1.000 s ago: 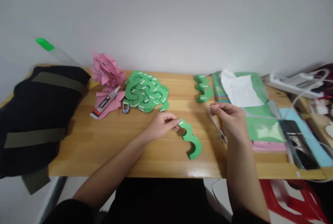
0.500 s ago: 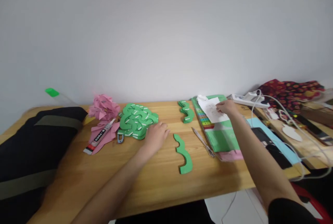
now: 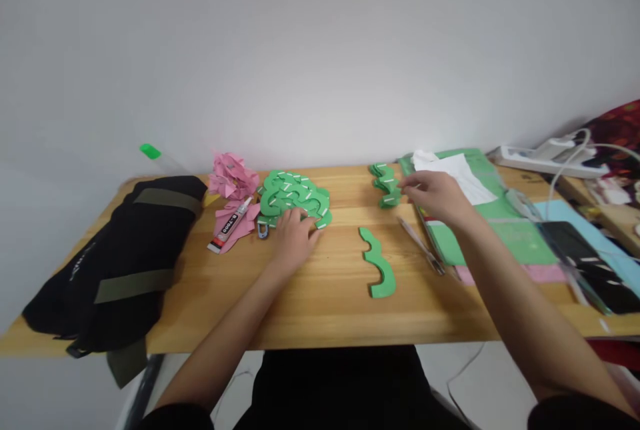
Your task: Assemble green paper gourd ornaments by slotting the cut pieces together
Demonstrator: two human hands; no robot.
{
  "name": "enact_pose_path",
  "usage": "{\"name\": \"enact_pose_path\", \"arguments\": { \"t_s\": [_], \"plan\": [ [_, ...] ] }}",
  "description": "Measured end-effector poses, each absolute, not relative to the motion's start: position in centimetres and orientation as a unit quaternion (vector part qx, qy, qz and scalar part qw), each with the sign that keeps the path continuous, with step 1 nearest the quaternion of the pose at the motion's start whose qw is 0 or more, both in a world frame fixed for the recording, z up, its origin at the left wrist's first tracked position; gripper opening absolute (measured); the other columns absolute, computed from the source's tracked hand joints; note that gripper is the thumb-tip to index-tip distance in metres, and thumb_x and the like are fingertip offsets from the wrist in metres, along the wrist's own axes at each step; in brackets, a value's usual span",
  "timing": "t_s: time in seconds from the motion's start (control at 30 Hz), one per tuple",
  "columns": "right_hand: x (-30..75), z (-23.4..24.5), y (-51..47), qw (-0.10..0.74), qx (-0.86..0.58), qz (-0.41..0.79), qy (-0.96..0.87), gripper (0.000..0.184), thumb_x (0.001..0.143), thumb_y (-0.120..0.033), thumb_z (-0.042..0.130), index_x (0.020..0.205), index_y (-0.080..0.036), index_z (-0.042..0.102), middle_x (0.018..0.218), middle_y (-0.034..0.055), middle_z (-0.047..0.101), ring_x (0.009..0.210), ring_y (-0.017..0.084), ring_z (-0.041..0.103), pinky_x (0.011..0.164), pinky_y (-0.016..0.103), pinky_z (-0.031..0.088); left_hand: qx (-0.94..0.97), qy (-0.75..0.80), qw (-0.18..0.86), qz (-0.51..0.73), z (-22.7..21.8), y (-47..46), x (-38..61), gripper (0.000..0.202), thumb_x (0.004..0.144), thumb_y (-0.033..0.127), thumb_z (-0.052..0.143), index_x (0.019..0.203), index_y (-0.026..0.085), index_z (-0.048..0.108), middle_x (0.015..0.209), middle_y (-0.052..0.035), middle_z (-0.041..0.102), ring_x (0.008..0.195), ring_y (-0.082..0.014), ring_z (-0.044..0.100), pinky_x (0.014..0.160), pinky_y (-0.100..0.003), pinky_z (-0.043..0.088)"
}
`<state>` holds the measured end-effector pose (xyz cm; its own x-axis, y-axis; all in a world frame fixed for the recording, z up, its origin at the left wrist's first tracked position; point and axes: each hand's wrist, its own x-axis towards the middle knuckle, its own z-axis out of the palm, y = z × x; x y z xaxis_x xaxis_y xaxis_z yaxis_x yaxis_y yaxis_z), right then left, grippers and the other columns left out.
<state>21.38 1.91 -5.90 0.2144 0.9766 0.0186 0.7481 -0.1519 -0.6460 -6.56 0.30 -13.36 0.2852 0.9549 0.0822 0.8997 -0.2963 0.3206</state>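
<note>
My left hand (image 3: 294, 238) rests at the front right edge of a heap of green wavy paper cutouts (image 3: 295, 195) marked with white strips, fingers apart and loosely bent. On the right, my right hand (image 3: 436, 194) reaches toward a smaller stack of green wavy cutouts (image 3: 385, 185). Its fingertips are at the stack's right edge, thumb and forefinger slightly apart; whether they touch it is hard to make out. Between my hands, nearer to me, lies another green wavy cutout (image 3: 384, 271), seemingly a few layers thick. A crumpled white tissue (image 3: 463, 173) lies beyond my right hand.
Left of the heap are crumpled pink paper (image 3: 233, 177), a B-7000 glue tube (image 3: 230, 225) and a black bag (image 3: 145, 250). Pens (image 3: 423, 247) lie beside green paper packs (image 3: 520, 240). A phone (image 3: 585, 263) and a white power strip (image 3: 550, 160) are further right.
My right hand has left the white tissue and moved left to the small green stack. My left hand has drawn in against the heap. The view has shifted.
</note>
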Motion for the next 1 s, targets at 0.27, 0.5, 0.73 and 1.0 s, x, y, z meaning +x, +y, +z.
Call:
{"name": "enact_pose_path", "arguments": {
  "t_s": [0.27,0.5,0.73,1.0],
  "plan": [
    [18.1,-6.9,0.5,0.292,-0.664,0.294,-0.623,0.015,0.066,-0.013,0.057,0.071,-0.018,0.07,0.069,0.002,0.07,0.06,0.016,0.061,0.063,0.03,0.046,0.759,0.571,0.191,0.249,-14.1,0.5,-5.8,0.01,0.08,0.018,0.067,0.089,0.018,0.073,0.103,-0.0096,0.062,0.108,-0.0278,0.052,0.096,-0.046,0.039],
    [17.9,-8.1,-1.0,0.321,-0.609,0.424,-0.589,0.01,0.066,-0.013,0.058,0.069,-0.017,0.066,0.064,0.0008,0.067,0.053,0.012,0.059,0.056,0.026,0.048,0.649,0.552,0.346,0.393,-11.7,1.2,-8.3,0.034,0.082,0.048,0.06,0.086,0.016,0.071,0.088,-0.0085,0.071,0.084,-0.0213,0.066,0.079,-0.036,0.051],
    [15.8,-8.9,-5.2,0.332,-0.54,0.562,-0.531,0.014,0.071,-0.029,0.067,0.077,-0.017,0.067,0.064,0.0011,0.068,0.052,0.011,0.057,0.055,0.025,0.048,0.577,0.523,0.411,0.474,-8.6,-4.2,-10.3,0.045,0.075,0.057,0.067,0.094,0.017,0.071,0.096,-0.0098,0.074,0.089,-0.0216,0.069,0.079,-0.033,0.054],
    [12.2,-9.9,-9.6,0.386,-0.494,0.655,-0.421,0.057,0.074,-0.07,0.058,0.086,-0.016,0.068,0.077,0.007,0.073,0.062,0.012,0.065,0.059,0.025,0.05,0.771,0.401,0.209,0.448,-10.5,-9.9,-9.0,0.016,0.091,0.023,0.056,0.104,0.019,0.065,0.104,-0.0083,0.071,0.099,-0.0198,0.067,0.083,-0.034,0.055]
  ]
}}
